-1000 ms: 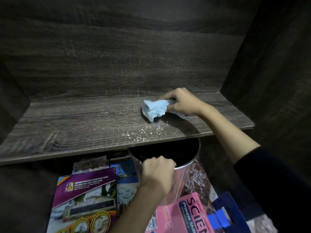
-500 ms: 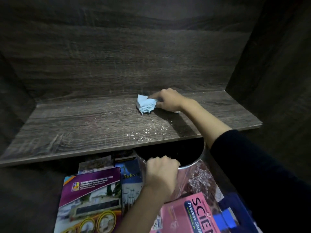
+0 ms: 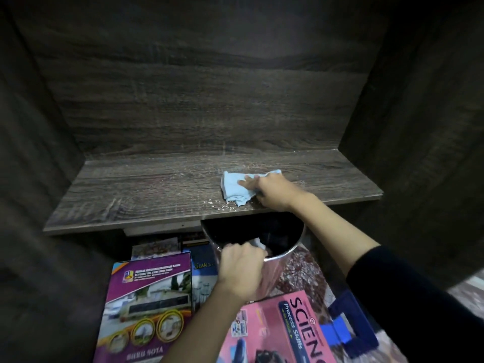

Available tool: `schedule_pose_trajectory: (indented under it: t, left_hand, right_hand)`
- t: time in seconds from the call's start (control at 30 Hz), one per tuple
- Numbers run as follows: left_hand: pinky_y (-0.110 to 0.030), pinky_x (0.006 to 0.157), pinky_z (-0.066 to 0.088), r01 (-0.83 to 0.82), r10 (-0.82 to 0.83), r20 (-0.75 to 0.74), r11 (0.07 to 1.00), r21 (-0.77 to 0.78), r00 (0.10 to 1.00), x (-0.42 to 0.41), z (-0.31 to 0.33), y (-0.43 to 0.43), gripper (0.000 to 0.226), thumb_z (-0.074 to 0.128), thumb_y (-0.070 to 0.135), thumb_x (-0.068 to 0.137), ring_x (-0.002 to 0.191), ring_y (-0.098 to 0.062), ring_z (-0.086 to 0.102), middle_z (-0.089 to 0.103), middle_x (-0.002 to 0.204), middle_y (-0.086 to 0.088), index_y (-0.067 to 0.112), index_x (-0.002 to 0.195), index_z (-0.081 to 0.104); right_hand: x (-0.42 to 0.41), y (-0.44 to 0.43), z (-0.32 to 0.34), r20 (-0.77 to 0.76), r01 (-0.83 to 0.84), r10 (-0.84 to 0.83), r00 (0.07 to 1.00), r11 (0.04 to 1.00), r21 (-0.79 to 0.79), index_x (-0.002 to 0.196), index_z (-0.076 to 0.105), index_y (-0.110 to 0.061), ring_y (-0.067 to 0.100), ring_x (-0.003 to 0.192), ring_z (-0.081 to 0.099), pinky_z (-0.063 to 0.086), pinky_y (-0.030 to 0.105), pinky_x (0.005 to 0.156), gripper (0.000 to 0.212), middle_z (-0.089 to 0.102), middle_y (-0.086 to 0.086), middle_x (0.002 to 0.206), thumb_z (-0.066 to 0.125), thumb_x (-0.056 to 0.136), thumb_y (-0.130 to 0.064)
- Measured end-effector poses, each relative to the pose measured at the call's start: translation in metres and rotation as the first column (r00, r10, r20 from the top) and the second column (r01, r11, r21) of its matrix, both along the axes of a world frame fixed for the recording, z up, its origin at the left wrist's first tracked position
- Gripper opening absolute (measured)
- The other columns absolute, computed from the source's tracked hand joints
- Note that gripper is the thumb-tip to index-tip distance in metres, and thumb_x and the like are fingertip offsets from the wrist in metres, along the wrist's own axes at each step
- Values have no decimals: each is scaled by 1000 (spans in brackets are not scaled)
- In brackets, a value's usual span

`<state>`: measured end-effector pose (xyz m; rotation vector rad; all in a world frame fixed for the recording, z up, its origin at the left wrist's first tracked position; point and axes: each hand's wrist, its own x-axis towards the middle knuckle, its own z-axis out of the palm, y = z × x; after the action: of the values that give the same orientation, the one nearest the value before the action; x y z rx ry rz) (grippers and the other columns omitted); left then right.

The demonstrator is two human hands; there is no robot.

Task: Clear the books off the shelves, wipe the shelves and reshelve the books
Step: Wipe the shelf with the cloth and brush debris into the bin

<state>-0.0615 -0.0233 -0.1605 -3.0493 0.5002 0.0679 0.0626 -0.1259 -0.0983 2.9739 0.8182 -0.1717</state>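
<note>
The dark wooden shelf (image 3: 146, 195) holds no books. My right hand (image 3: 275, 191) presses a light blue cloth (image 3: 233, 189) flat onto the shelf near its front edge, right of centre. White crumbs (image 3: 222, 205) lie along the edge just in front of the cloth. Below that edge, my left hand (image 3: 242, 268) grips the rim of a shiny metal bin (image 3: 285, 255). Books lie on the floor underneath: a purple one (image 3: 149, 305), a pink science book (image 3: 282, 331) and a blue one (image 3: 204, 273) partly covered.
Dark wooden side walls and a back panel close in the shelf. A blue-handled object (image 3: 351, 334) lies at the lower right, beside the pink book. The floor has a patterned covering (image 3: 301, 279).
My right hand has dragged the cloth from the middle of the shelf toward the front edge, pushing the crumbs along. The cloth now lies flatter. My left hand keeps its hold on the bin.
</note>
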Motion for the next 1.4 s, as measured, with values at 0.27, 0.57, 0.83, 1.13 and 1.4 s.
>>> schedule_pose_trajectory:
  t: [0.27, 0.57, 0.83, 1.13, 1.4]
  left_hand:
    - [-31, 85, 44, 10, -11, 26, 999, 34, 1000, -15, 3, 6, 28, 50, 17, 92, 108, -30, 61, 66, 112, -8, 20, 117, 60]
    - [-30, 88, 42, -34, 34, 14, 998, 45, 999, -28, 8, 20, 32, 56, 17, 89, 110, -28, 61, 66, 114, -7, 23, 120, 60]
    - [-31, 88, 41, -55, 55, 1, 994, 92, 998, -35, 0, 41, 30, 50, 10, 89, 110, -29, 60, 64, 115, -7, 19, 116, 61]
    - [-29, 88, 41, -87, 85, 23, 993, 74, 996, -26, -2, 54, 31, 50, 18, 92, 111, -26, 60, 64, 116, -4, 22, 121, 58]
    - [-30, 87, 43, -125, 123, 29, 990, 70, 992, -18, -4, 51, 31, 46, 17, 91, 108, -28, 61, 66, 113, -7, 21, 119, 60]
  right_hand:
    - [-59, 1, 11, 47, -28, 36, 998, 986, -163, 152, 22, -24, 30, 130, 45, 35, 37, 98, 63, 30, 5, 155, 39, 94, -7]
    - [-76, -7, 43, 2, 145, -149, 989, 968, 207, 86, 64, -14, 38, 98, 59, 33, 32, 70, 14, 63, 24, 91, 52, 85, -7]
    - [-48, 21, 21, 111, 407, -413, 904, 911, 73, 132, 49, -6, 33, 124, 50, 42, 36, 97, 37, 52, 17, 135, 41, 96, -5]
    - [-29, 67, 13, 140, 258, -265, 954, 964, 60, 128, 53, -6, 35, 121, 52, 43, 37, 93, 34, 56, 18, 130, 45, 96, -13]
    - [-30, 90, 12, 51, 3, -7, 999, 998, 69, 143, 43, -27, 31, 122, 52, 38, 33, 97, 55, 55, 14, 136, 50, 90, -14]
